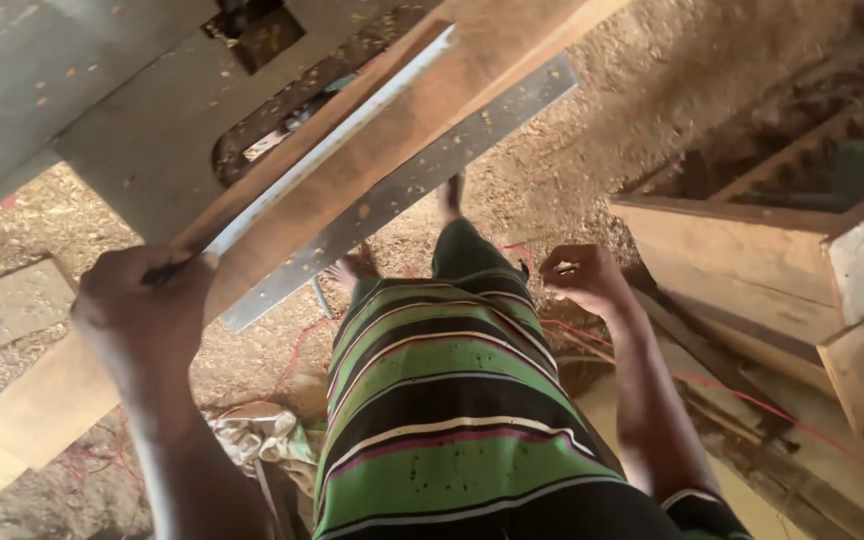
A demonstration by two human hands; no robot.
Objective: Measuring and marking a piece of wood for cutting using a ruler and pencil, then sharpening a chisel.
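Steel, thin and stiff: the left hand (142, 300) is closed round the near end of a long metal ruler (332, 140), which runs toward one o'clock along a wooden plank (392, 120). It looks light but slick, best pinched at that end. A second metal strip (402, 190) lies beside it. At three o'clock the right hand (582, 278) hangs curled, perhaps pinching something small. Sawdust floor (592, 150) lies beneath.

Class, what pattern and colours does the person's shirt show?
The shirt has horizontal stripes: green and black bands edged with thin white and pink lines. The head view shows it best.
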